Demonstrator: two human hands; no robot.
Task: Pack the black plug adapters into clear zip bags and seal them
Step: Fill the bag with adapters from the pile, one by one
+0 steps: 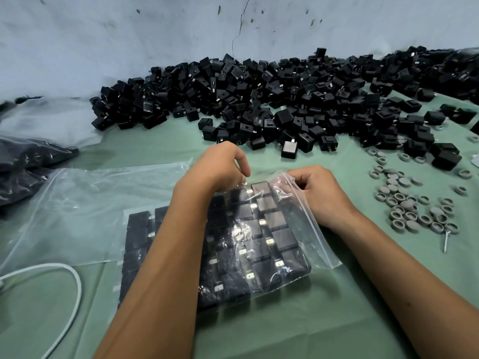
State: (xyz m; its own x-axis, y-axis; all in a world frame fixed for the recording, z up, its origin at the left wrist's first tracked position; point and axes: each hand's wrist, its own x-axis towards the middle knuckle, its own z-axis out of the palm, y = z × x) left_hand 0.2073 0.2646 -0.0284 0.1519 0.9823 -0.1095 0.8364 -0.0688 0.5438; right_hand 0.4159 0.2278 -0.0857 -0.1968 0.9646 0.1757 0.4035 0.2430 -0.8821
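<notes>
Both hands work the far end of a filled clear zip bag (261,237) on the green table (337,320). The right hand (318,193) has its fingers (298,181) curled tight on the bag's far right corner, where the zip strip (311,224) begins. The left hand (220,167) arches over the far edge, its thumb and fingers bent down and pinching the film there.

Below and nearer than both sets of fingers, black plug adapters (261,229) lie in neat rows inside the bag, metal prongs glinting. The zip strip runs along the bag's right side, from the right fingers back toward the person, so the right hand is the nearer one to it; sealing would likely mean running along that line. Whether the strip is already pressed closed cannot be told.

Left of the left fingers an empty clear bag (85,211) lies flat. Beyond both hands a loose pile of adapters (259,99) stretches along the wall. Right of the right fingers, grey round caps (409,203) are scattered.
</notes>
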